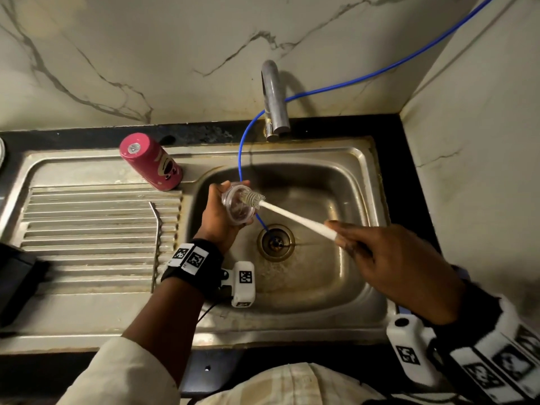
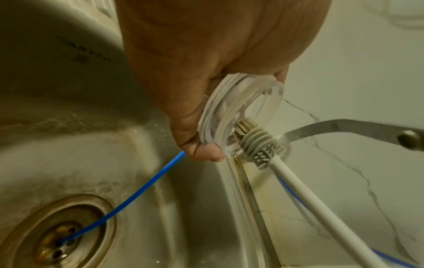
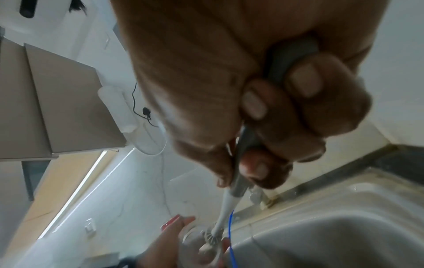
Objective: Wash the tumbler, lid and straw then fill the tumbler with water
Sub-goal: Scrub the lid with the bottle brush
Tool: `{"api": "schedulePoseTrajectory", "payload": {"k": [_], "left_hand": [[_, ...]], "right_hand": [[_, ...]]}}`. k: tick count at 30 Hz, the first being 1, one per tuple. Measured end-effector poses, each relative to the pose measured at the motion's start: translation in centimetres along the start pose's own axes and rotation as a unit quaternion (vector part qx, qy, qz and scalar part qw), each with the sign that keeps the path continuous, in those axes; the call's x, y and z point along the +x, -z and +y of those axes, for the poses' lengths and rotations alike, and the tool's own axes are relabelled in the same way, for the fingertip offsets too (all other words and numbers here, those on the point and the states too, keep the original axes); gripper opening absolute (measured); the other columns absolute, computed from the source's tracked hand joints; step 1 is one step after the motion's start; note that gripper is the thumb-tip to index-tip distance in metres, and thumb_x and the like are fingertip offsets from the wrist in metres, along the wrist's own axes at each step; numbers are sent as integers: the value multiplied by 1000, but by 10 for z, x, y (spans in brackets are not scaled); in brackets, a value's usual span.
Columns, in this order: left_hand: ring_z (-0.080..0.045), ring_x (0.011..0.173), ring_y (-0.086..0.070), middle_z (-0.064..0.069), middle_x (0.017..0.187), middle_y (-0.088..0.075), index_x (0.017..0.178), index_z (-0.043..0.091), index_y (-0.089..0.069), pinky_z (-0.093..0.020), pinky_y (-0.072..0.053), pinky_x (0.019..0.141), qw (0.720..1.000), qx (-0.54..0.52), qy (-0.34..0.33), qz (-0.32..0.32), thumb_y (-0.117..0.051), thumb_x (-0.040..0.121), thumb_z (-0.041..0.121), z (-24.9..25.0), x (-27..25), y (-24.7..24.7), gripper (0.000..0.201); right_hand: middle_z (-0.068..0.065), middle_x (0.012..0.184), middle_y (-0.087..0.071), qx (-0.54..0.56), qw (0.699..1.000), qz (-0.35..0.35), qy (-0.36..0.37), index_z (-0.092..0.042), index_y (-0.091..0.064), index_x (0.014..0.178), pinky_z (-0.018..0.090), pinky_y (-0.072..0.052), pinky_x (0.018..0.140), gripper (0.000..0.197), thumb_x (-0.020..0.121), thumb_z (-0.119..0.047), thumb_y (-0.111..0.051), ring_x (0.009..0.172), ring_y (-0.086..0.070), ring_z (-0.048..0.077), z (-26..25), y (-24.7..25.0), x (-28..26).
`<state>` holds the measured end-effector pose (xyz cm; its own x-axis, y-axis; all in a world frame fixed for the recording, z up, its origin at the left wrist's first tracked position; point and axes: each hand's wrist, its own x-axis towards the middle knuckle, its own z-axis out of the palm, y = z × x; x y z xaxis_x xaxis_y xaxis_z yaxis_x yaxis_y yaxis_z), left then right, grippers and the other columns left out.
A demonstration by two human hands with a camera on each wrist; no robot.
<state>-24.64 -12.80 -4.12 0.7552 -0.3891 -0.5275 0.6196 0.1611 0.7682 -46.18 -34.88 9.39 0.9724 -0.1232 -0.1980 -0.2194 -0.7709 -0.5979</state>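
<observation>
- Firmly, the left hand [image 1: 217, 213] is gripping the clear lid [image 1: 238, 204] by its rim over the sink [image 1: 359, 171] basin.
- The right hand [image 1: 391, 258] is curling its fingers [image 3: 305, 81] round the white brush [image 1: 292, 213] handle, its bristle head touching the lid's inside.
- The pink tumbler [image 1: 152, 162] is standing upside down on the drainboard [image 1: 87, 229], with the metal straw [image 1: 157, 226] lying near it.
- A blue hose [image 1: 242, 147] is running down into the drain [image 1: 276, 242].

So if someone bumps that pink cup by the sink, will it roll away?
Probably it would tip first: the pink tumbler stands upside down, tall and narrow, near the sink's basin edge. Once down, its round sides would likely roll, perhaps into the basin.
</observation>
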Motion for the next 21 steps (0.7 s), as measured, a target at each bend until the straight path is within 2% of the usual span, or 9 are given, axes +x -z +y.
{"api": "schedulePoseTrajectory", "payload": {"k": [3,4,6,8,11,14,16,19,21], "left_hand": [[-28,94,-71,-22,119,-66,140,-5,-54,-36,-55,74,999,-29,2,28,-44,91,45,-1,-1,2,70],[-28,96,-71,-22,118,-67,140,-5,-54,-36,-56,72,1000,-20,2,23,-43,91,45,-2,-2,3,71],[-26,94,-70,-17,113,-70,131,3,-62,-33,-52,65,1000,-2,8,4,-42,89,48,-5,-3,3,64],[-24,88,-68,-16,109,-69,121,9,-66,-33,-47,66,1000,-12,10,-5,-40,90,48,-2,-4,2,57],[-26,86,-70,-19,103,-69,118,4,-67,-37,-50,75,999,-37,7,-4,-31,102,41,2,-3,3,54],[-29,88,-66,-17,108,-70,119,10,-68,-35,-52,67,998,-43,34,-8,-27,104,48,0,-4,2,58],[-30,88,-65,-16,110,-72,121,12,-68,-34,-50,67,998,-42,45,-1,-25,103,51,0,-5,0,61],[-30,84,-65,-14,105,-74,116,12,-71,-35,-47,68,998,-33,50,6,-24,104,50,-3,-7,1,61],[-30,83,-66,-13,103,-74,115,13,-71,-35,-47,69,998,-32,52,9,-26,103,49,-4,-7,2,59]], "right_hand": [[-28,63,-64,33,997,-58,26,-56,-60,134,18,-39,46,36,99,-51,-52,50,-60,5,3,-1,-2],[-30,62,-63,20,998,-58,23,-59,-59,134,18,-40,45,36,99,-54,-51,50,-60,4,4,2,1],[-32,56,-58,-11,1000,-26,9,-58,-58,135,15,-40,44,36,99,-53,-50,50,-59,-4,7,7,7],[-27,52,-56,-8,1000,-28,4,-54,-60,137,14,-38,44,37,101,-48,-53,50,-59,-3,9,5,8],[-24,72,-71,52,996,-68,34,-50,-61,139,19,-50,51,39,101,-55,-54,55,-65,3,10,4,5],[-35,55,-56,26,999,-24,16,-49,-59,140,11,-37,43,39,102,-50,-51,44,-57,2,6,7,12],[-39,56,-55,45,998,-31,24,-42,-60,142,11,-32,42,39,103,-44,-54,41,-53,4,7,5,13],[-20,65,-69,28,998,-42,34,-52,-59,140,23,-47,46,40,103,-59,-46,49,-61,4,15,8,15],[-20,58,-62,-13,1000,-14,20,-56,-57,138,13,-39,44,40,100,-58,-44,49,-60,-2,18,9,15]]}}
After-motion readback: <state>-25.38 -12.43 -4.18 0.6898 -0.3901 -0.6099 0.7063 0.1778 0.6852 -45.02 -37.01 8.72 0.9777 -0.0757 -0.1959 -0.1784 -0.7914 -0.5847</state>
